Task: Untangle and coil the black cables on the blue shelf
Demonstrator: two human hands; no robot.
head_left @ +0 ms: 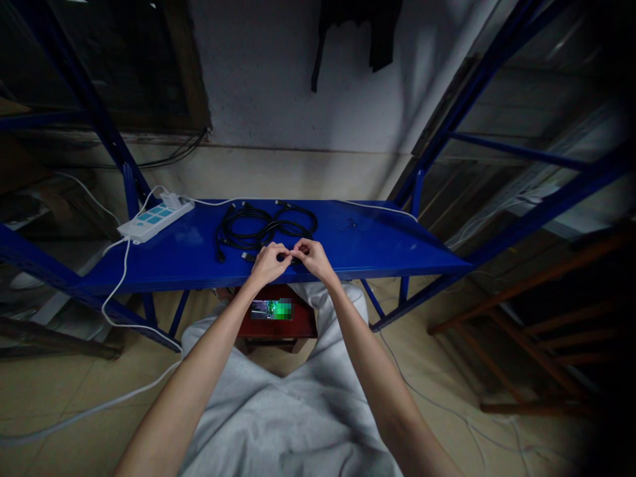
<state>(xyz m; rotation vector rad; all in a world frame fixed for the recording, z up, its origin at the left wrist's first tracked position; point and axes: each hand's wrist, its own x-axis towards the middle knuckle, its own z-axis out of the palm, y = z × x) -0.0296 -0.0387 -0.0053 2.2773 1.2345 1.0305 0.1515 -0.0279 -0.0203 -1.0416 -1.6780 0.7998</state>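
Observation:
My left hand and my right hand meet above the front edge of the blue shelf. The fingertips of both are pinched together, almost touching each other. Whatever lies between them is too small to make out. Just behind my hands, coiled black cables lie on the shelf in overlapping loops. A light-coloured connector rests beside my left hand, and more cable ends show at the back of the loops. A dark bit of cable shows under my fingers, partly hidden by them.
A white power strip with blue sockets sits at the shelf's left end, its white cord hanging to the floor. Blue uprights frame both sides. Below the shelf, a phone with a lit screen lies on a reddish-brown stool between my knees.

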